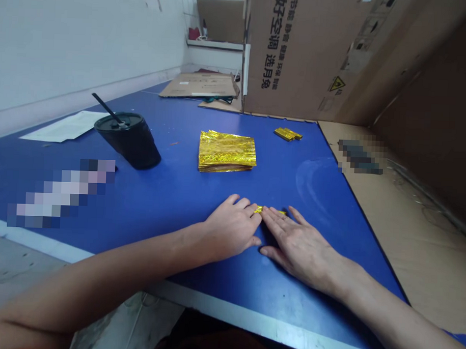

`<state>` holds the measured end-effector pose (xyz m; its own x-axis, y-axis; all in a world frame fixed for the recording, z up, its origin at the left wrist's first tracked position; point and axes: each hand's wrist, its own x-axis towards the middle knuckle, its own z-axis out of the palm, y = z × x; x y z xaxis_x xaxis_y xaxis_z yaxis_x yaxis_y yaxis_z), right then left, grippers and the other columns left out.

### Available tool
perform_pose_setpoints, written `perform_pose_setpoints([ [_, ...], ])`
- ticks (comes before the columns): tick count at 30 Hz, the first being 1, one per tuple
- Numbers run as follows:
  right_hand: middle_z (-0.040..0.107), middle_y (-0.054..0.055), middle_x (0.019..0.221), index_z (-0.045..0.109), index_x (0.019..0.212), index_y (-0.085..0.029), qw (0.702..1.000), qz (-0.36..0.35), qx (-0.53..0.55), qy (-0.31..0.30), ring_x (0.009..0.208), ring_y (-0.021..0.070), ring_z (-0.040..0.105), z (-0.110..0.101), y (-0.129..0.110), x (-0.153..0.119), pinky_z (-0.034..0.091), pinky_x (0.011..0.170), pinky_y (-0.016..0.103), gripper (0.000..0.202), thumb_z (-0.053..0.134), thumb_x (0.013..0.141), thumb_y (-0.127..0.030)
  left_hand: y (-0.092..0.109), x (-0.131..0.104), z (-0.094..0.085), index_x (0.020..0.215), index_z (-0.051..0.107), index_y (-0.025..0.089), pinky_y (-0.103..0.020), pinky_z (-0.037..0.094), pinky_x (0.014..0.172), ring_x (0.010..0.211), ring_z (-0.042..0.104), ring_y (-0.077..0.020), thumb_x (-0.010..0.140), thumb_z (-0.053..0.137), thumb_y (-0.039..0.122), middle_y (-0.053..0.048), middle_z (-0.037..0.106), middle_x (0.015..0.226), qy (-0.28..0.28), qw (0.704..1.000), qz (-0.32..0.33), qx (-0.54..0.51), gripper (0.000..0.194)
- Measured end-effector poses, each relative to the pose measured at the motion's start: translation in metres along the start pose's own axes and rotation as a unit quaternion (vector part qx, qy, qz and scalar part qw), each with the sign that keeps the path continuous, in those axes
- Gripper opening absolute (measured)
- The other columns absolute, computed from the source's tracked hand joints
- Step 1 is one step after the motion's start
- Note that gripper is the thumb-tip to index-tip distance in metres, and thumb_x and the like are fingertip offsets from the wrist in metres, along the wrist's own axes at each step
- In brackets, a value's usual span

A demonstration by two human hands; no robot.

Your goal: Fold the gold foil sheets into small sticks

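A narrow strip of folded gold foil paper (258, 209) lies on the blue table, mostly covered by my hands. My left hand (233, 228) rests palm down over its left part, fingers lightly bent and the thumb apart. Across the strip's right part my right hand (292, 240) lies flat, with fingers stretched out and the thumb spread. The fingertips of both hands meet near the strip's middle. Beyond them sits a stack of gold foil sheets (227, 151). Several small folded gold pieces (288, 134) lie farther back on the right.
A black cup (130, 140) with a straw stands at left, near a white sheet of paper (64, 126) and a blurred object (64, 191). Large cardboard (306, 55) walls the back right. Another blurred object (359, 156) rests on cardboard at right. Flat cardboard (198, 85) lies at the back.
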<state>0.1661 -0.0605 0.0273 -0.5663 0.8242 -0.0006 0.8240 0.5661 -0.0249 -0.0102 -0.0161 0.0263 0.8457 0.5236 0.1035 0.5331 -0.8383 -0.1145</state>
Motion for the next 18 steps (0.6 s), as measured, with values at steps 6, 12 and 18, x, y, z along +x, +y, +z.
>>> perform_pose_setpoints([
  [6, 0.056, 0.015, 0.117, 0.050, 0.118, -0.009, 0.999, 0.027, -0.024, -0.004, 0.106, 0.0246, 0.054, -0.011, 0.019, -0.003, 0.032, 0.097, 0.047, 0.042, 0.052, 0.077, -0.020, -0.003, 0.000, 0.001, 0.095, 0.058, 0.011, -0.038, 0.032, 0.084, 0.097, 0.052, -0.0250, 0.078, 0.052, 0.046, -0.011, 0.060, 0.107, -0.002, 1.000, -0.005, 0.005, 0.039],
  [12, 0.063, 0.009, 0.108, 0.057, 0.108, -0.016, 0.998, 0.033, -0.019, 0.043, 0.095, 0.0212, 0.060, -0.003, 0.026, 0.002, 0.038, 0.092, 0.043, 0.028, 0.044, 0.082, -0.017, -0.006, 0.003, 0.003, 0.092, 0.057, 0.012, -0.036, 0.035, 0.079, 0.090, 0.052, -0.0238, 0.079, 0.052, 0.042, -0.009, 0.060, 0.095, 0.010, 1.000, -0.010, -0.013, 0.033],
  [18, 0.066, 0.005, 0.099, 0.062, 0.095, -0.018, 0.994, 0.056, 0.055, 0.077, 0.089, 0.0175, 0.059, 0.001, 0.034, 0.006, 0.045, 0.079, 0.029, 0.024, 0.040, 0.086, -0.019, -0.003, 0.001, -0.002, 0.090, 0.057, 0.014, -0.032, 0.037, 0.071, 0.083, 0.051, -0.0204, 0.082, 0.049, 0.035, -0.006, 0.058, 0.088, 0.060, 0.996, -0.042, -0.047, 0.024],
])
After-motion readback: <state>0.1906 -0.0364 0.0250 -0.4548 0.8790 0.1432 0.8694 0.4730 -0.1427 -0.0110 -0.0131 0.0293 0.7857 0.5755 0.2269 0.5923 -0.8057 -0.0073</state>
